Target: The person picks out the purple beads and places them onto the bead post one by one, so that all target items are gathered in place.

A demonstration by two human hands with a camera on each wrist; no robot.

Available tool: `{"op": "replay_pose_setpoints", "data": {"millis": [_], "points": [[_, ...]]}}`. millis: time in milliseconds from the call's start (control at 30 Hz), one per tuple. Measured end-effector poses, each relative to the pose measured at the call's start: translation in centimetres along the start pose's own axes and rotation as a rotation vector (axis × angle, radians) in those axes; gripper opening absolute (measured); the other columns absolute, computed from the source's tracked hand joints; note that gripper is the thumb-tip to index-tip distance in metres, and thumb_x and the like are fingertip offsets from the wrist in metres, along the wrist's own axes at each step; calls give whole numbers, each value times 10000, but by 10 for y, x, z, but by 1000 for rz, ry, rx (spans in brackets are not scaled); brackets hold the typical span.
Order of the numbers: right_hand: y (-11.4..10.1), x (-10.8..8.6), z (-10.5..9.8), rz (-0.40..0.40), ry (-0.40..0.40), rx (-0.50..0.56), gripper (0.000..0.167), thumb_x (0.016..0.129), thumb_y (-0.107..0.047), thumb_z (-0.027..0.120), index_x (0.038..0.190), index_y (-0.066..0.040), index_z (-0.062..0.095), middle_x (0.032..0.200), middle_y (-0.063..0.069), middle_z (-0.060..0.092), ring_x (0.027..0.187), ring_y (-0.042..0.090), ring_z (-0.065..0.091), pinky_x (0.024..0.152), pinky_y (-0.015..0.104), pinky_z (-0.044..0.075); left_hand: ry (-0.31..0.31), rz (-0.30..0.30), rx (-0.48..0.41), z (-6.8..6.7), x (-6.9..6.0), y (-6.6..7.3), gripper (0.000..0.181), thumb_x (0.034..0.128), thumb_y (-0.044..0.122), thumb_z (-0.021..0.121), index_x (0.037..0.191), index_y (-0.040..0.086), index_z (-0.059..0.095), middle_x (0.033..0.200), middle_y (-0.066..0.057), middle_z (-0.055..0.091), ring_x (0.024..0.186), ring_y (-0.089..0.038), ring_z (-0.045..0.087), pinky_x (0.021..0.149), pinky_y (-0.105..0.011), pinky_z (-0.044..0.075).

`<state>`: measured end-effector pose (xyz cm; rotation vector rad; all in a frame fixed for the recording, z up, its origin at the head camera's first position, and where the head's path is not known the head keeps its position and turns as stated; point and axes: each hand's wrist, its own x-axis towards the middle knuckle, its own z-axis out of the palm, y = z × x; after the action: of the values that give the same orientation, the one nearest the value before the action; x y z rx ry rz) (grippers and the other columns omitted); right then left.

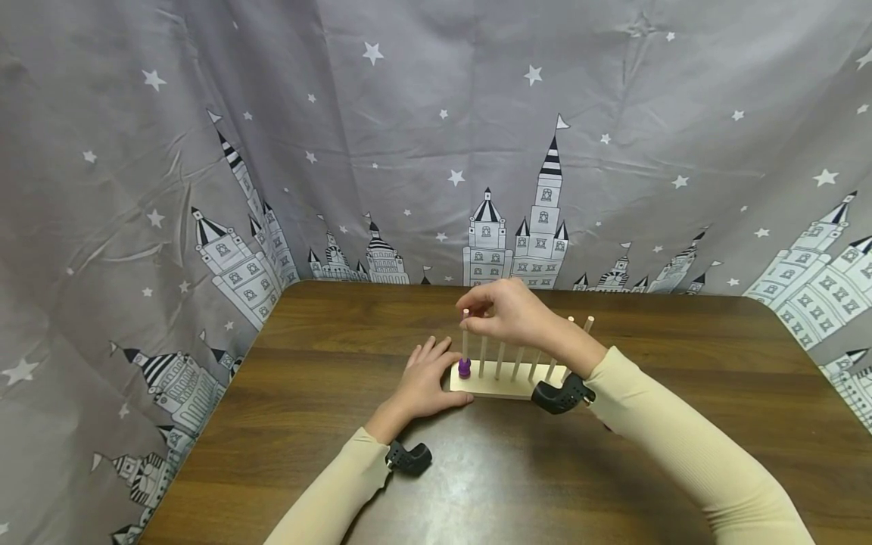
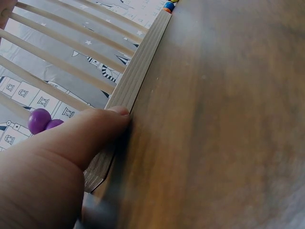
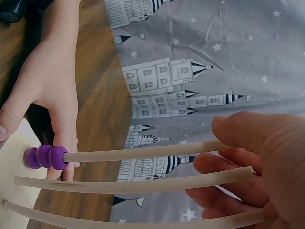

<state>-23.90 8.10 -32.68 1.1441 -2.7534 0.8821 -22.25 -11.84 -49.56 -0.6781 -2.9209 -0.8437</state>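
A pale wooden base (image 1: pixel 500 386) with several upright pegs stands on the table. Purple beads (image 1: pixel 465 369) sit low on its leftmost peg; the right wrist view shows three of these beads (image 3: pixel 45 157) stacked together. My left hand (image 1: pixel 422 382) grips the base's left end, thumb (image 2: pixel 107 121) against the front edge and fingers around the back corner. My right hand (image 1: pixel 511 310) is at the top of the leftmost peg, thumb and fingers on either side of its tip with space between them (image 3: pixel 248 157). No bead shows in the right hand.
Blue, orange and yellow beads (image 2: pixel 169 6) lie by the far end of the base in the left wrist view. The right forearm crosses over the right-hand pegs. A grey curtain (image 1: pixel 409 113) with castles and stars hangs behind the brown table (image 1: pixel 327 341).
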Motion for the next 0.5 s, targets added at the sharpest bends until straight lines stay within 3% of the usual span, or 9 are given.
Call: {"op": "replay_pose_setpoints", "data": {"millis": [300,500], "points": [[-1,-2,-8,21,17,79,233,897,-122,735,1111,-34,761,1044,101,799,861,188,763,746,260,622,-8,-9,6,2,1,-2,715,760,505,805,1354,151,625,1603,-198,419,1538,-464,260,1266,-632,166],[2,-12,-22,18,66,59,204,894,-100,745,1086,-35,770,1026,110,798,833,176,745,735,271,615,-10,-10,1,1,1,-2,715,761,500,805,1354,143,627,1602,-199,420,1537,-465,262,1268,-629,165]]}}
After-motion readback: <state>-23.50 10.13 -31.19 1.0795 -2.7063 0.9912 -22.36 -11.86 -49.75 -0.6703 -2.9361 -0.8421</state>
